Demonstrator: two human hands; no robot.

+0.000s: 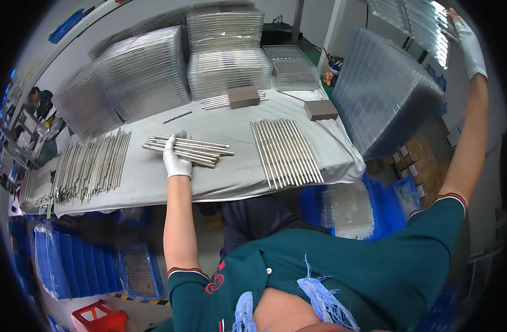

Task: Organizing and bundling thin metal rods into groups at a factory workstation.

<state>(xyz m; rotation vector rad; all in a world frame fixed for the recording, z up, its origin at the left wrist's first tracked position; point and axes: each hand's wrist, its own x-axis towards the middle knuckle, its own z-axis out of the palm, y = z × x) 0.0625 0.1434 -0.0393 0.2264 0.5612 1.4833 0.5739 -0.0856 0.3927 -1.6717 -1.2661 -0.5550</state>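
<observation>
My left hand (177, 161), in a white glove, is wrapped round a bundle of metal rods (205, 152) just over the white-covered table (231, 180). Up at the far right, my right hand (470, 48), gloved but with bare fingertips, grips the edge of a clear ribbed plastic tray (411, 23) that is partly out of view. To the right of the bundle a row of rods (286, 152) lies side by side on the cloth. More rods (93, 166) cover the table's left end.
Tall stacks of clear trays (143, 74) line the table's back; another stack (383, 91) leans at its right end. Brown blocks (243, 97) sit on the cloth, one on some rods. Blue bins (79, 263) and a red stool (100, 318) are below. Someone else (43, 102) is at far left.
</observation>
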